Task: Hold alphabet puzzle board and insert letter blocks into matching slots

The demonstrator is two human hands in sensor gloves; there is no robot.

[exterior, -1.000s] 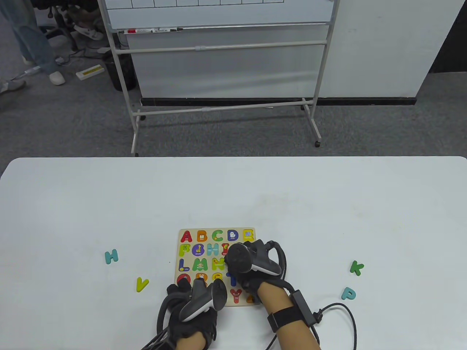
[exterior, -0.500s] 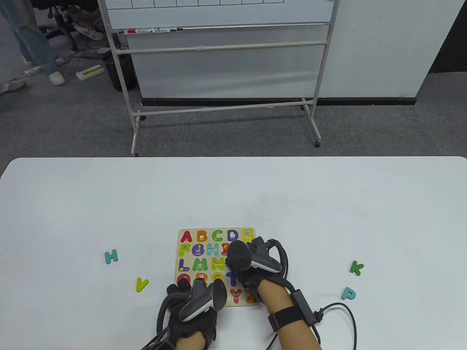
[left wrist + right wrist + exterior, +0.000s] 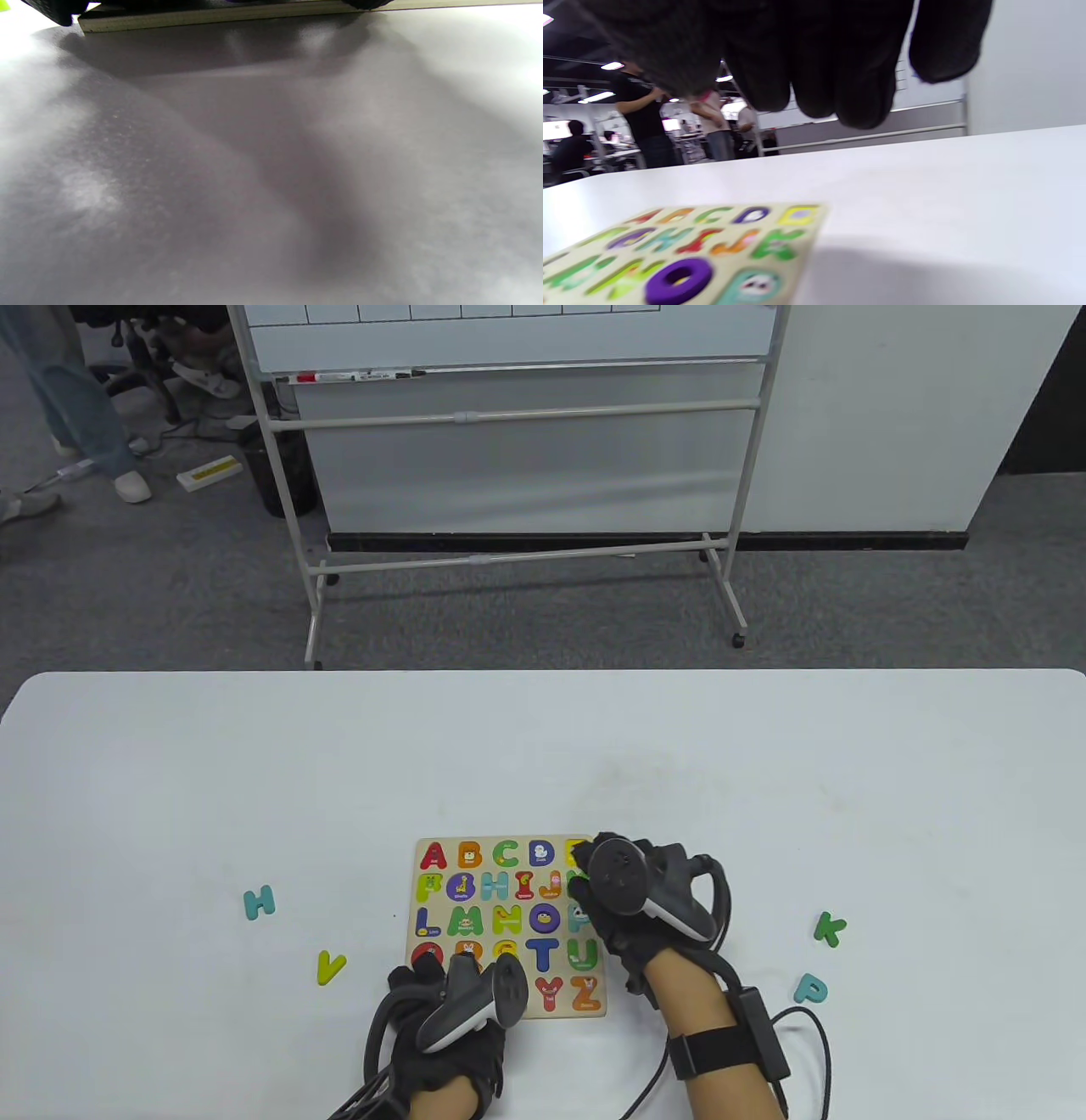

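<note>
The wooden alphabet puzzle board (image 3: 488, 842) lies flat near the table's front edge, most slots filled with letters. My left hand (image 3: 422, 976) rests on its near-left corner and holds it down; the left wrist view shows the board's edge (image 3: 212, 17) under dark fingers (image 3: 59, 10). My right hand (image 3: 585, 878) hovers over the board's right edge with nothing in it. Its fingers (image 3: 818, 84) hang loose above the board (image 3: 814, 237). A purple O (image 3: 543, 916) sits in its slot and also shows in the right wrist view (image 3: 678, 275).
Loose letters lie on the white table: a teal H (image 3: 259, 902) and a yellow V (image 3: 330, 966) left of the board, a green K (image 3: 829, 929) and a teal P (image 3: 811, 987) to the right. A whiteboard stand (image 3: 509, 475) stands beyond the table.
My right hand has lifted off the middle of the board and moved right, uncovering the purple O in its slot. The left hand and the board have not moved.
</note>
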